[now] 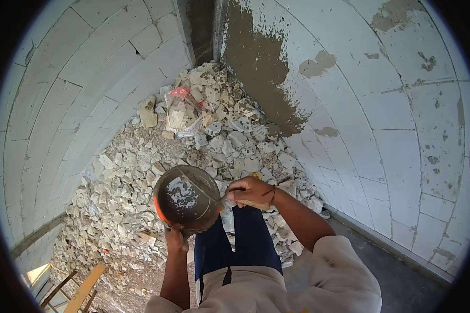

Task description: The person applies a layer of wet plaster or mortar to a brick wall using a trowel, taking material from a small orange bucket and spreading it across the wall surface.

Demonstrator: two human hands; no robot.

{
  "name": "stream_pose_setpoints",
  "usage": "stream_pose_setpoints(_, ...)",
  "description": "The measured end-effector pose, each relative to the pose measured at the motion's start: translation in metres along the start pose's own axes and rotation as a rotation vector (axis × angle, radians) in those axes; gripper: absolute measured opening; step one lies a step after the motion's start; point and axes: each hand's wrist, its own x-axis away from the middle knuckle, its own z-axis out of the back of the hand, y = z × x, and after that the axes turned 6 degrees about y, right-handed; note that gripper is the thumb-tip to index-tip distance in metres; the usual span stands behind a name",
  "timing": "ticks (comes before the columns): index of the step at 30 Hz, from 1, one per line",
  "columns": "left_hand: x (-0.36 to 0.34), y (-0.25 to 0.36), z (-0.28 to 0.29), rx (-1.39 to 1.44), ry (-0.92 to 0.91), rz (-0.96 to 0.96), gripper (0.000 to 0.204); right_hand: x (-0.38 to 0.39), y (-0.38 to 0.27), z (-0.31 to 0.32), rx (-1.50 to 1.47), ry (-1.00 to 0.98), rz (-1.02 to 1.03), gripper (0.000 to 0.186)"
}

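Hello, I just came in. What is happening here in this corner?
A person stands in a corner of white block walls and looks down at a round pan smeared with grey mortar. The left hand grips the pan at its near rim, and the right hand is at its right edge, holding something that I cannot make out. Behind the pan, a rubble pile of broken blocks fills the corner. Grey plaster covers part of the right wall.

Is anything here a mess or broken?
Yes. A heap of broken block rubble fills the corner, with a torn plastic bag on top. Grey plaster on the right wall is patchy and splattered. The pan the hands hold is mortar-crusted.
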Motion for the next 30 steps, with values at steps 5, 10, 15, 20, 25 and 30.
stream_pose_setpoints(5, -0.027, -0.029, 0.015, -0.06, 0.015, -0.015, 0.049, -0.025, -0.018, 0.21, 0.047, 0.934, -0.407, 0.027)
stream_pose_setpoints(10, -0.023, -0.038, -0.001, -0.106, -0.054, -0.024, 0.05, 0.046, -0.106, 0.218, 0.233, 1.064, 0.254, 0.035)
stream_pose_setpoints(15, -0.015, -0.046, -0.041, -0.135, -0.201, -0.093, 0.048, 0.078, -0.095, 0.064, 1.237, 0.316, -0.184, 0.036)
stream_pose_setpoints(20, -0.004, -0.053, -0.072, -0.281, -0.197, -0.119, 0.046, 0.039, -0.013, -0.008, 1.369, 0.353, -0.399, 0.029)
stream_pose_setpoints(25, -0.003, -0.039, -0.086, -0.245, -0.245, -0.12, 0.047, 0.07, 0.036, -0.018, 1.246, 0.838, -0.011, 0.029)
stream_pose_setpoints(30, -0.01, -0.04, -0.087, -0.141, -0.343, -0.074, 0.046, 0.066, 0.037, -0.025, 1.211, 0.914, 0.19, 0.029)
